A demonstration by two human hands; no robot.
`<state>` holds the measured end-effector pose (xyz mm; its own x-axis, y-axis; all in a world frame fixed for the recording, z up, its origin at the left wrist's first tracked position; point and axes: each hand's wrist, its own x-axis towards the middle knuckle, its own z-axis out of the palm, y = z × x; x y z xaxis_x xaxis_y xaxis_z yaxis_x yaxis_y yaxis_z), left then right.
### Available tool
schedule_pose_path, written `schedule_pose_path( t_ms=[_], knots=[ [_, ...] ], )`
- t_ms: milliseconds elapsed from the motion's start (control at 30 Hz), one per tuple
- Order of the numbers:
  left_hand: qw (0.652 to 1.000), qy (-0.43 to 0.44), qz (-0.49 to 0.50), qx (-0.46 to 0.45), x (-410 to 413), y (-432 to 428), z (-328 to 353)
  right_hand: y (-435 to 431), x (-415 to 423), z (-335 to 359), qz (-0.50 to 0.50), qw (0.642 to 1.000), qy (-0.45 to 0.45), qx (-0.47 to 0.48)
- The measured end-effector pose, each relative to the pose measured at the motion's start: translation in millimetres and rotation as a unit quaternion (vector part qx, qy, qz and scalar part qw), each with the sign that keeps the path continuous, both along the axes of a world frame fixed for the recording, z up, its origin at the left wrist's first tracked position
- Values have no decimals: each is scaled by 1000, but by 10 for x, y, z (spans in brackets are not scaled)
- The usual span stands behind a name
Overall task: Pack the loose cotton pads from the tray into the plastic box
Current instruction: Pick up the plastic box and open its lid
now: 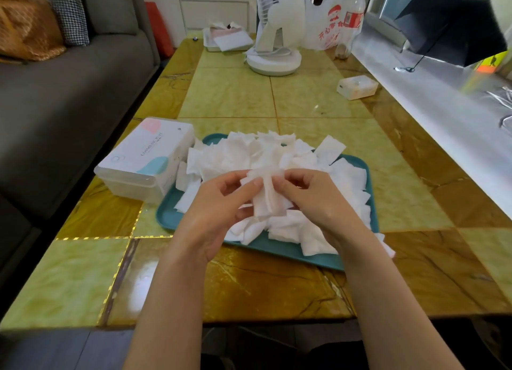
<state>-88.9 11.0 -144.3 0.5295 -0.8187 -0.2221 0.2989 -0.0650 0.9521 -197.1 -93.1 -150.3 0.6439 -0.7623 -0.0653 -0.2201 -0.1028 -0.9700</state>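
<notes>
While the left hand (221,203) and right hand (313,200) pinch a small stack of cotton pads (266,197) together, most pads still fill the tray (171,217) (near the table's front edge), and the plastic box (146,159) at its left corner looks closed.

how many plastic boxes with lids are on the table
3: the closed cotton pad box left of the teal tray, a small white box at the right edge, and a box beside the fan.
</notes>
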Motion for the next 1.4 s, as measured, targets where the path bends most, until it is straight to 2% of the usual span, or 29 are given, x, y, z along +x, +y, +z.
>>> schedule_pose_path(
  t_ms=[167,333,467,600,700,833,900,1000,1100,1267,1400],
  knots=[
    [998,45,24,-40,-10,-12,21,-63,57,-64,-31,999,12,7],
    [999,-5,40,-22,-15,-35,-16,-45,90,-54,-61,997,-6,36],
    [996,-50,72,6,0,-56,-42,-87,64,-61,-125,992,-4,-11],
    [993,-14,110,-27,57,-26,-17,-104,60,-44,-157,987,-18,-29],
    [991,-35,131,-20,92,-23,-28,-103,58,-6,-173,983,-51,-27],
    [986,-114,121,6,97,-27,-51,-119,6,94,-95,974,-175,106],
    [987,-133,92,3,86,-24,-40,-113,-10,95,-38,983,-152,101],
    [988,-151,44,-2,60,-22,-31,-72,5,21,51,993,-56,91],
    [987,-161,22,7,46,-35,-40,-29,29,-33,94,993,17,74],
    [993,-105,47,14,57,-56,-52,-45,31,-26,89,994,6,56],
    [992,-102,61,41,66,-46,-101,-53,29,-33,62,997,-16,36]
  ],
)
